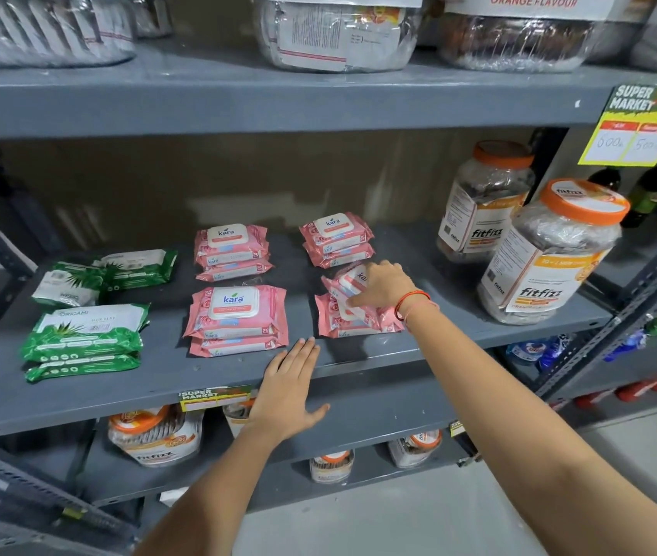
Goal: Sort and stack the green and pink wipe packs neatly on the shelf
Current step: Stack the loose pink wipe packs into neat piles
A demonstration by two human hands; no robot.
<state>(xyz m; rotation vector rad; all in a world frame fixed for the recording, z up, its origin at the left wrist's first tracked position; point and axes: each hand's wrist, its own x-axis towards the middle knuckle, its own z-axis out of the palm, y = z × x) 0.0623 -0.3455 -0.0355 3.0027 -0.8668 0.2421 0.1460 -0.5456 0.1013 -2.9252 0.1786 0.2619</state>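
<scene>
On the grey metal shelf (pixel 206 379), left hand (pixel 288 389) rests flat and spread, empty; right hand (pixel 383 284) grips a tilted pink plastic wipe pack (pixel 345 284).

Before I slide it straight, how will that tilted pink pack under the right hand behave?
The tilted pink pack looks soft and crinkly, so it will probably flex. Its glossy film may slip on the pack below. The right hand rests on it; it leans, so it could slide off.

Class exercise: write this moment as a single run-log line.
right hand: on tilted pink pack, front-right stack | left hand: flat on shelf edge, empty | green packs: left, rear ones untidy
</scene>
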